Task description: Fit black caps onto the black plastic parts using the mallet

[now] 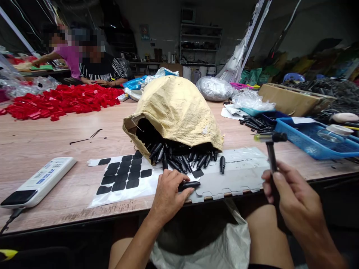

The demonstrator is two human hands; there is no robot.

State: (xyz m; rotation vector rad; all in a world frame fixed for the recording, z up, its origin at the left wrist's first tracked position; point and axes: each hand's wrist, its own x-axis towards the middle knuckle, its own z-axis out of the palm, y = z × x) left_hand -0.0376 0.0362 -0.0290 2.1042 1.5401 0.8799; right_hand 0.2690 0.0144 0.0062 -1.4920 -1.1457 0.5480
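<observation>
My left hand (170,192) is closed around a black cylindrical part (191,184), which lies near the table's front edge with its end pointing right. In my right hand (294,194) is a small hammer (271,149), gripped by its dark handle and raised above the edge; its head has a yellowish face on the left and a black one on the right. Several similar black parts (186,163) spill from the mouth of a yellow woven sack (176,108). One more black part (222,164) stands apart on a grey board (238,175).
A sheet of black square stickers (123,173) lies left of my left hand, and a white power strip (39,181) further left. Red pieces (61,99) are heaped at the back left, near two people. A blue tray (314,138) sits at right; a whitish bag (207,243) hangs over my lap.
</observation>
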